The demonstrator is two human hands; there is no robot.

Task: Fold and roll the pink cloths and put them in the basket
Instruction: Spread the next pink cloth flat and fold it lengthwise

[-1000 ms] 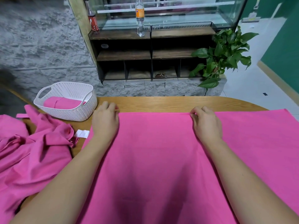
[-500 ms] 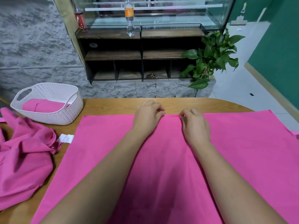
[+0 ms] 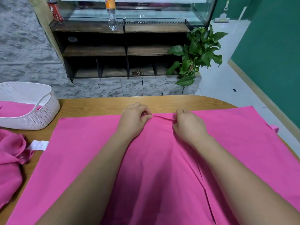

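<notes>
We are pinching the far edge of the pink cloth (image 3: 81, 159) w/ curled fingers, left hand (image 3: 133, 121) & right hand (image 3: 188, 126) near each other. The basket (image 3: 41, 118) is sitting well left of them on the surface (image 3: 97, 106).

Indoor light even and diffuse, medium-bright; no hard-edged shadows. Soft dark patch on pink cloth (image 3: 78, 159) btwn forearms (image 3: 90, 184), bottom centre. Floor (image 3: 227, 75) at right near blown-out white. Glass case (image 3: 146, 12) at top shows pale reflections, contents hard to read. Shelf unit (image 3: 97, 51) bays very dark, detail lost. Wide-angle distortion evident: table (image 3: 97, 106) far edge bows, green wall (image 3: 267, 46) leans, basket (image 3: 48, 114) stretched at left edge. Stone wall (image 3: 19, 46) upper left smeared, soft. Centre acceptably sharp; forearms soft twd bottom edge. Colours strongly saturated.
</notes>
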